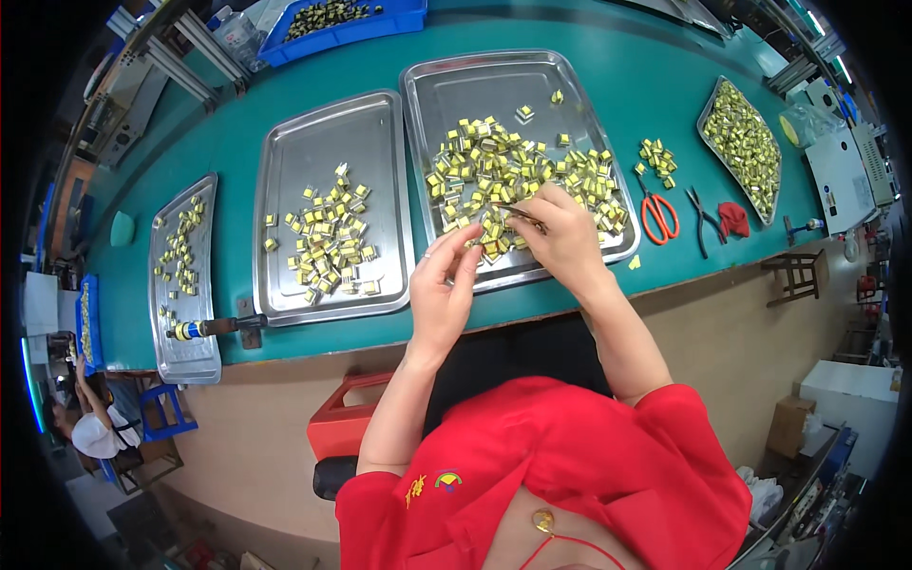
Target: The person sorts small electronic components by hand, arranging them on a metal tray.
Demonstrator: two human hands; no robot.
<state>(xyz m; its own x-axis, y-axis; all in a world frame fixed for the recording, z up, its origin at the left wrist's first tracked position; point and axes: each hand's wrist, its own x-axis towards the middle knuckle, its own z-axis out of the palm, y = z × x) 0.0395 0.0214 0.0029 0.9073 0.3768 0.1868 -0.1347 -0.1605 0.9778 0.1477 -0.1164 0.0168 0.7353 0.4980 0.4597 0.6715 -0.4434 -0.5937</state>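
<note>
My right hand (565, 237) is closed round dark tweezers (521, 215), whose tips point left over the pile. Just left of it, my left hand (445, 285) has thumb and forefinger drawn together at the tray's near edge. Whatever lies between those fingertips is too small to make out. Both hands are above a large metal tray (475, 81). Small yellow-wrapped block-shaped components (484, 142) with silvery sides are heaped in it, and a few lie apart toward its far end.
Left stands a second metal tray (280, 171) of similar parts, then a narrower one (180, 356) beside a clamped tool (218, 326). On the right lie orange-handled scissors (659, 217), pliers (703, 223), a red cloth (732, 219), loose parts (657, 161) and a full tray (741, 142). A blue bin (399, 21) sits behind.
</note>
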